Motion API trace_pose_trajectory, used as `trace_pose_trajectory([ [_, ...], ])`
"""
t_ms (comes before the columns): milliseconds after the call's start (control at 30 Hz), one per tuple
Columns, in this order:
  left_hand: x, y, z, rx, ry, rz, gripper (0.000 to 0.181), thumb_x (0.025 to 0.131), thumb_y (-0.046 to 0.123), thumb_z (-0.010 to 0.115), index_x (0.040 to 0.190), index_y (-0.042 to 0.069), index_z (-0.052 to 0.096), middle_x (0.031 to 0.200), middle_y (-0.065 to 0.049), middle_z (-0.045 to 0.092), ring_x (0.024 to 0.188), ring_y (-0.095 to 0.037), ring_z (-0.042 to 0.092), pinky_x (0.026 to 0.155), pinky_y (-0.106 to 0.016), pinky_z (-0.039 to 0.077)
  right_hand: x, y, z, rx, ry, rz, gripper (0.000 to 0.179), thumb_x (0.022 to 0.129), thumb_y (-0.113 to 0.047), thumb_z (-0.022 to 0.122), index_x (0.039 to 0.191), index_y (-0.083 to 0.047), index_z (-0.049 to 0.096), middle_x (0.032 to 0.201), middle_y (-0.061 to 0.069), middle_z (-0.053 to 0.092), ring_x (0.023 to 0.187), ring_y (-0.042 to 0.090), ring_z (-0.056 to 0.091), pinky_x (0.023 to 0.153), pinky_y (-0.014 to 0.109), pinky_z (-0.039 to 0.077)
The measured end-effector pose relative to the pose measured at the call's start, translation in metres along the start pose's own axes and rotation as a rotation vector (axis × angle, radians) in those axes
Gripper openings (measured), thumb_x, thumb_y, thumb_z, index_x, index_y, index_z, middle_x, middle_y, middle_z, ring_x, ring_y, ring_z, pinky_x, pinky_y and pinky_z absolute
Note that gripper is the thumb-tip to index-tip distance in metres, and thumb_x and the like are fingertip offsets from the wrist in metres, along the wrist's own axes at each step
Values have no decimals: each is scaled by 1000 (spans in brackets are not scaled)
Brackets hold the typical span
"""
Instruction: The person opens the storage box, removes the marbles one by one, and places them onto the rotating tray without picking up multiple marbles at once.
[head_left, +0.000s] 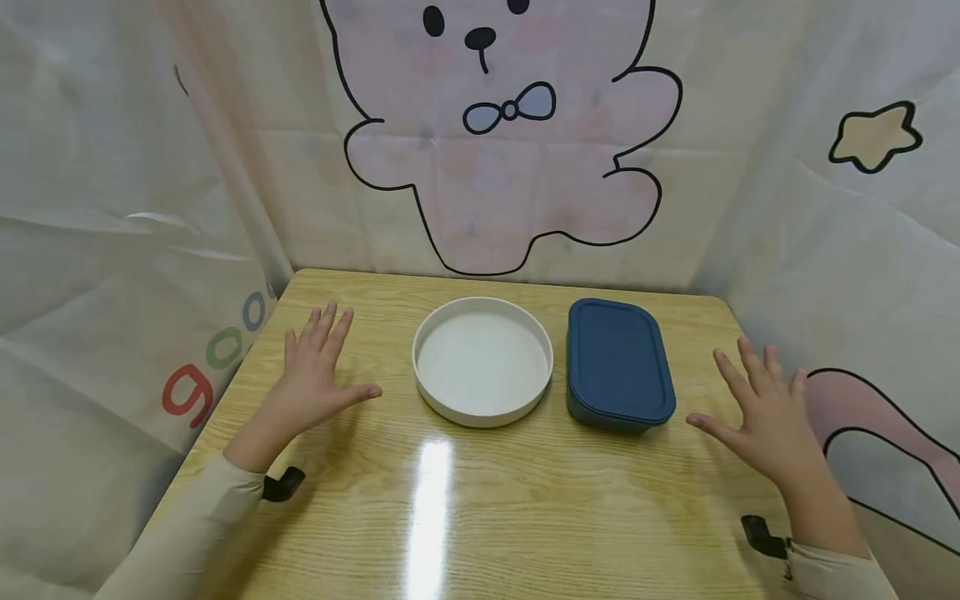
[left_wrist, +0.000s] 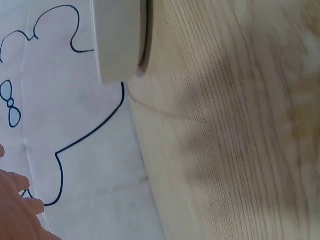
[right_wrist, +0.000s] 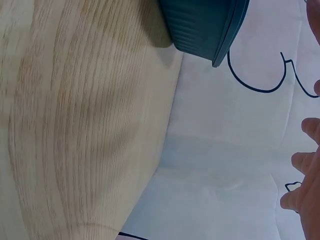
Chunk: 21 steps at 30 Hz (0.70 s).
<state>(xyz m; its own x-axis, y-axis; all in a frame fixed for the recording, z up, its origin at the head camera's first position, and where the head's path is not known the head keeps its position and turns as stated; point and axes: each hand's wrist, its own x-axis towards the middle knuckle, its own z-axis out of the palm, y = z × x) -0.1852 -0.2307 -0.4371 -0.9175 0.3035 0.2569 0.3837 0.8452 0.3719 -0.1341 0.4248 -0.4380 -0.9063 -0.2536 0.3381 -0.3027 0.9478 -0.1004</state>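
A round white shallow dish (head_left: 483, 358) with a low rim stands on the wooden table, and its side (left_wrist: 120, 40) shows at the top of the left wrist view. Right of it is a dark blue rectangular container (head_left: 621, 362) with a lid; its ribbed side (right_wrist: 195, 25) appears in the right wrist view. My left hand (head_left: 315, 375) is held above the table left of the dish, fingers spread, holding nothing. To the right of the container, my right hand (head_left: 768, 417) is spread the same way, its thumb pointing toward the container.
The wooden table (head_left: 510, 508) has rounded far corners and a bright reflection near its front. Behind it hangs a cloth (head_left: 300, 208) with a cartoon bear, and more printed cloth hangs along both sides. A dark wrist mount (head_left: 283, 484) sticks out at the left sleeve.
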Motion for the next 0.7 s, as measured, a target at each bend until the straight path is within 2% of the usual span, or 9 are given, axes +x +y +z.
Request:
trace_pose_trajectory([
  [200,6,19,6,-76,19,31,126,76,67,80,167,22,5,174,-8,0,159,-39,-3,120,-75,-4,3,-4,3,11,35,-45,115,77,-57,84,166,-25,20,173,7,1,157,44,-5,111,84,-10],
  [433,14,46,14,-195,32,70,125,76,59,86,167,26,6,174,-4,4,160,-33,-1,124,-69,-2,8,-9,4,15,57,-83,112,78,-58,82,166,-23,21,173,12,7,156,47,-2,112,84,-8],
  [533,17,56,18,-229,36,87,126,74,53,89,167,23,9,173,-4,7,160,-32,0,124,-69,0,9,-12,4,22,52,-87,112,78,-57,82,166,-24,21,173,13,8,156,46,-3,112,84,-7],
  [700,21,68,27,-255,37,107,125,74,54,89,167,18,13,173,-6,11,160,-32,3,124,-70,5,9,-16,4,37,42,-97,111,78,-54,84,166,-23,22,172,13,9,157,45,-3,112,83,-8],
])
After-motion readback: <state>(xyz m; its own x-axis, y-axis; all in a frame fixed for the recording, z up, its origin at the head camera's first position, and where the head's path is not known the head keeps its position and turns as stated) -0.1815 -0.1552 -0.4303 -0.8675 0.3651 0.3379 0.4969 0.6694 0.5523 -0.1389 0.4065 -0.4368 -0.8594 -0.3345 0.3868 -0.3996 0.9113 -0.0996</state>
